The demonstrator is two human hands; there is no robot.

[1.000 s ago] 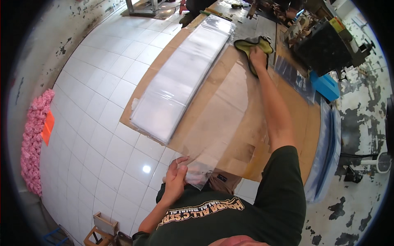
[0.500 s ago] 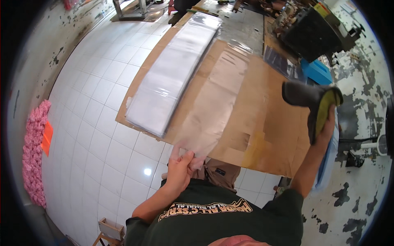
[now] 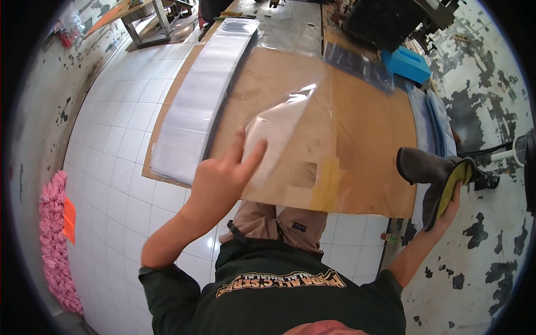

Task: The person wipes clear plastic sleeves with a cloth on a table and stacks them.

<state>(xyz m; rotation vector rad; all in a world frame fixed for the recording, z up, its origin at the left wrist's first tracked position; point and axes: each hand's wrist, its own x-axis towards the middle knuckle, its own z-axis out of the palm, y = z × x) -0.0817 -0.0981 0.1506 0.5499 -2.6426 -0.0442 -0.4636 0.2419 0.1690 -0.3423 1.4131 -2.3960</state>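
Note:
My left hand (image 3: 219, 177) reaches over the near left part of a brown cardboard-covered table (image 3: 371, 151). Its fingers are spread and grip nothing. Just beyond the fingertips lies a long clear plastic sheet (image 3: 273, 134), creased and shiny; whether the fingers touch it I cannot tell. Off the table's right side, my right hand (image 3: 448, 209) is closed round a dark grey boot-shaped thing (image 3: 425, 165) with a yellow-green face, whose exact kind I cannot make out. Left of the sheet lies a stack of long, whitish plastic sleeves (image 3: 192, 100).
A dark plastic packet (image 3: 357, 64) and a blue holder (image 3: 406, 63) are at the table's back right, near a black machine (image 3: 385, 21). Bluish plastic sheets (image 3: 427, 120) hang over the right edge. A peeling wall (image 3: 474, 251) stands close on the right.
My left hand has let go of the plastic's near end and moved forward over it, fingers spreading. The sheet has shifted and creased. My right hand has lowered the boot-shaped thing.

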